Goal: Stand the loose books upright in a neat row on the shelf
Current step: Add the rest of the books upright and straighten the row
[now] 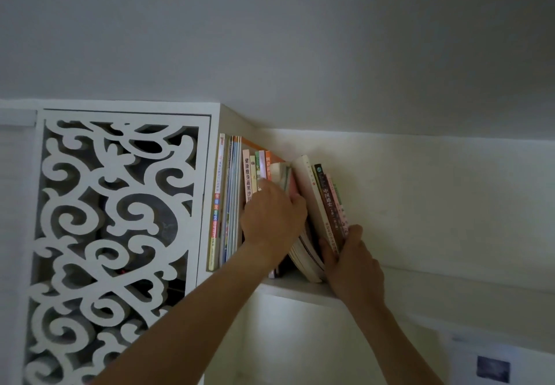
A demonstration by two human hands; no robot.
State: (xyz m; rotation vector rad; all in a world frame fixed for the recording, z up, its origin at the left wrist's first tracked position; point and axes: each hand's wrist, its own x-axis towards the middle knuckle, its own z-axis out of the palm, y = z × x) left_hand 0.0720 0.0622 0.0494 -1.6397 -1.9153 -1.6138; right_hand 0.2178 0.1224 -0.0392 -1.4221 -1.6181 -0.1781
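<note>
A pale wall [270, 39] fills the upper half of the view. Below it at the left stands a white cabinet door with a cut-out scroll panel [114, 219]. To the right of the panel runs a white shelf [420, 282], seen from below, with its front edge slanting down to the right.

The books [234, 198] stand on the shelf just beside the panel. The tall thin ones at the left are upright, touching one another, with shorter spines next to them. Further right a white book [309, 198] and a brown book [330, 204] lean to the left, their tops tilted toward the upright group, with a pink spine just behind them.

The left hand [270, 222] reaches up into the middle of the row; its fingers curl round a small group of books there, the thumb pressed against a pink cover. The right hand [351, 264] is at the right end of the row, thumb on the near side of the leaning books and fingers curled round the far side, gripping them near their lower ends. Both forearms rise from the bottom edge of the view.

At the lower right, a sheet of paper [486, 363] with a dark square hangs on the wall under the shelf, blurred.
</note>
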